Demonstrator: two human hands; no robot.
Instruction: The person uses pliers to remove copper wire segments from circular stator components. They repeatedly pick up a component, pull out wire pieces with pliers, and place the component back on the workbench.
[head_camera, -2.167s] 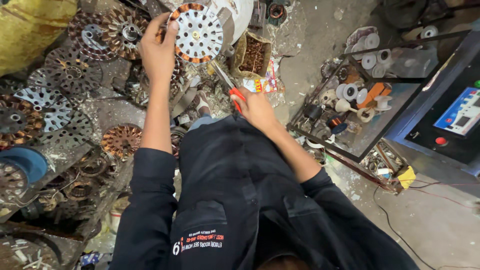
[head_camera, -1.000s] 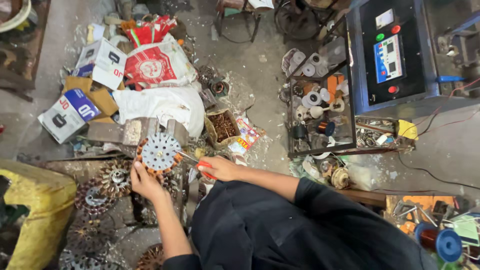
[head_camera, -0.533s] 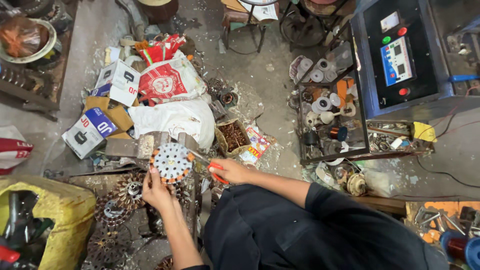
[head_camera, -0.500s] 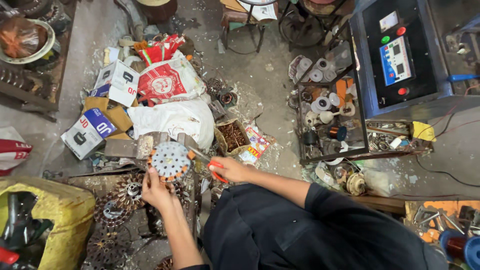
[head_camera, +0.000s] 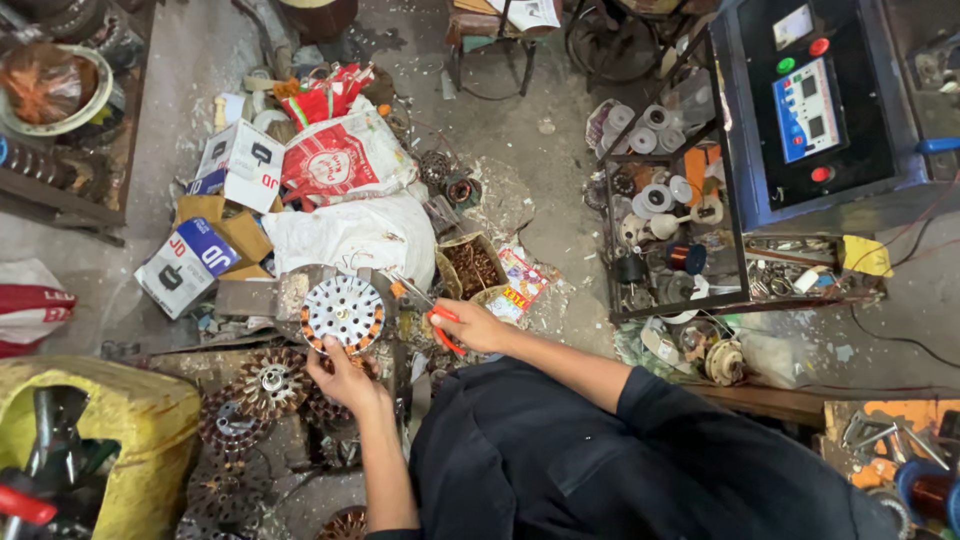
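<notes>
The round white motor stator (head_camera: 343, 313), ringed with copper windings, is held up over the cluttered floor (head_camera: 520, 160) by the left hand (head_camera: 343, 378), fingers wrapped under its rim. Beside it, the right hand (head_camera: 478, 326) grips red-handled pliers (head_camera: 440, 322), fingers closed.

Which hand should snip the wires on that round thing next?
Probably the right hand: it already grips the red-handled cutters, tips toward the round stator. The left hand is busy holding that stator.
</notes>
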